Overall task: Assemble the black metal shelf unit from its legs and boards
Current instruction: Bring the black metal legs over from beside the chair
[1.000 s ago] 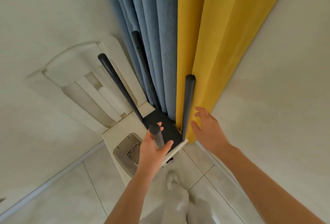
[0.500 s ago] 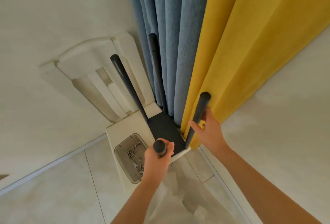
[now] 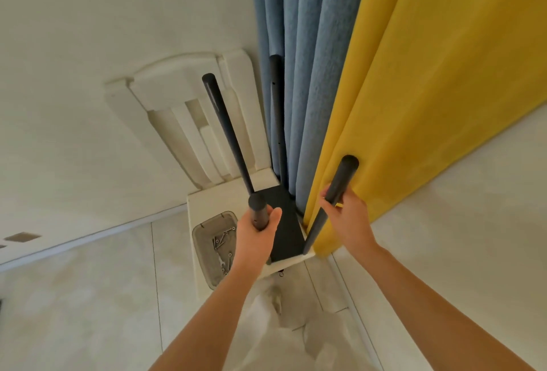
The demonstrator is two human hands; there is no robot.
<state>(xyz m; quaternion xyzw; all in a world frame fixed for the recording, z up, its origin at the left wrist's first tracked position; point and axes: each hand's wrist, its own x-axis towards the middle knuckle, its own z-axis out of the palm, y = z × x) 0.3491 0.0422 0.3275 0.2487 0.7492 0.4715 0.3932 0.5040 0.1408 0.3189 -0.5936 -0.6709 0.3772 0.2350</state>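
Note:
The black shelf unit stands on a white chair seat, its black board at the bottom and several black legs rising from the corners. My left hand grips the near-left leg just below its top. My right hand grips the near-right leg around its upper part. The far-left leg leans toward the chair back. The far-right leg stands against the blue curtain and shows small holes.
A clear plastic tray with screws and a small wrench lies on the chair seat left of the board. The chair back stands against the wall. Blue curtain and yellow curtain hang right behind the unit. Tiled floor lies below.
My right hand went from open beside the near-right leg to gripping it. My left hand kept its hold on the near-left leg. The view tilted up slightly.

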